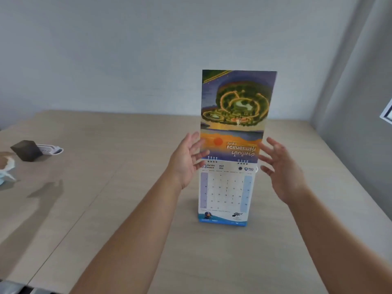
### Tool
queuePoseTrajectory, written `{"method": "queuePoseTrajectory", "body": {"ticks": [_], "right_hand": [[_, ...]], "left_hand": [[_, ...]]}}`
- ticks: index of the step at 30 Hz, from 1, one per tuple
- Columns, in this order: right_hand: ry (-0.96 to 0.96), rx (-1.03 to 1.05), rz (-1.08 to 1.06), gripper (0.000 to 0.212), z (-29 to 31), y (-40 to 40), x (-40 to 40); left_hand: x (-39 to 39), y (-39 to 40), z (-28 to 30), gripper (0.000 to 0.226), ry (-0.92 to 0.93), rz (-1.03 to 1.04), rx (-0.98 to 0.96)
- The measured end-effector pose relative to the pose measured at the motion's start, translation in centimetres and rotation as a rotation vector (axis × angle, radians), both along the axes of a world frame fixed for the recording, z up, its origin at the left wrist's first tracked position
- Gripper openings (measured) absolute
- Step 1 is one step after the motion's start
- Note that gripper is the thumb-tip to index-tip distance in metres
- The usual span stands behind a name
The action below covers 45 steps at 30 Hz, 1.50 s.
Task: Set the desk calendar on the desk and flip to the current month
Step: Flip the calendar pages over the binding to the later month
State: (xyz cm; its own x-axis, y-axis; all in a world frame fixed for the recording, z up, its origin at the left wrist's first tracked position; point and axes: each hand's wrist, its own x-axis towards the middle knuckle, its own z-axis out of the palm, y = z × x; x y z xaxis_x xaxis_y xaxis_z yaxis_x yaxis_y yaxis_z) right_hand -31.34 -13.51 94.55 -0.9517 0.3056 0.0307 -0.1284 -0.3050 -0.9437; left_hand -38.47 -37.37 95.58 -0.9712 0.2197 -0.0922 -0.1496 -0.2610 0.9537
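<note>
A paper desk calendar [227,187] stands on a pale, matt wood-grain desk [127,209], its raised sheet [235,111] printed in full colour with a slight sheen, the month page below it plain white and matt. Small metal wire loops [212,159] bind the sheets at the fold. At the desk's left edge sits a dark, matt block [26,150] beside a smooth white plastic-looking object [52,149]. The wall [106,49] behind is flat, matt grey-white.
</note>
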Motion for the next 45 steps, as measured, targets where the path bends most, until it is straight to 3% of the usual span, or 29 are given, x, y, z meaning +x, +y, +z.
{"method": "queuePoseTrajectory", "body": {"ticks": [3, 5, 9, 13, 18, 23, 30, 34, 36, 39, 45], "right_hand": [[-0.209, 0.237, -0.148, 0.034, -2.5, -1.3, -0.8], [-0.338, 0.302, -0.087, 0.039, -5.2, -1.9, -0.3], [-0.494, 0.335, 0.113, 0.057, -9.1, -2.5, 0.4], [-0.503, 0.354, 0.123, 0.059, -9.9, -2.9, 0.1], [-0.522, 0.339, 0.061, 0.067, -9.8, -3.4, 0.6], [-0.503, 0.274, 0.004, 0.047, -10.5, -3.3, 0.5], [-0.479, 0.206, -0.054, 0.045, -9.9, -2.9, 0.3], [-0.541, 0.357, -0.237, 0.06, -9.6, -1.3, 0.0], [-0.573, 0.313, -0.188, 0.063, -9.7, -0.2, 0.1], [-0.561, 0.31, -0.077, 0.024, -9.6, 0.7, 0.7], [-0.52, 0.323, -0.045, 0.025, -10.3, 0.7, 1.8]], "left_hand": [[-0.3, -0.1, -0.9, 0.044, 0.106, 0.143, -0.243], [-0.2, -0.6, -2.9, 0.046, 0.087, 0.188, -0.393], [1.2, -0.8, -7.1, 0.058, -0.041, 0.025, -0.625], [2.8, -0.5, -9.3, 0.055, -0.055, -0.119, -0.723], [4.1, 0.0, -9.5, 0.046, 0.046, -0.134, -0.73], [4.7, 0.1, -10.0, 0.057, -0.014, -0.055, -0.726], [4.7, 0.6, -8.6, 0.014, -0.122, 0.034, -0.649], [5.4, 1.7, -8.7, 0.01, -0.166, -0.043, -0.558], [5.8, 2.2, -9.0, 0.013, -0.153, -0.049, -0.522], [6.3, 2.7, -9.3, 0.015, -0.136, -0.075, -0.487], [6.0, 2.9, -8.5, 0.011, -0.096, -0.027, -0.447]]}}
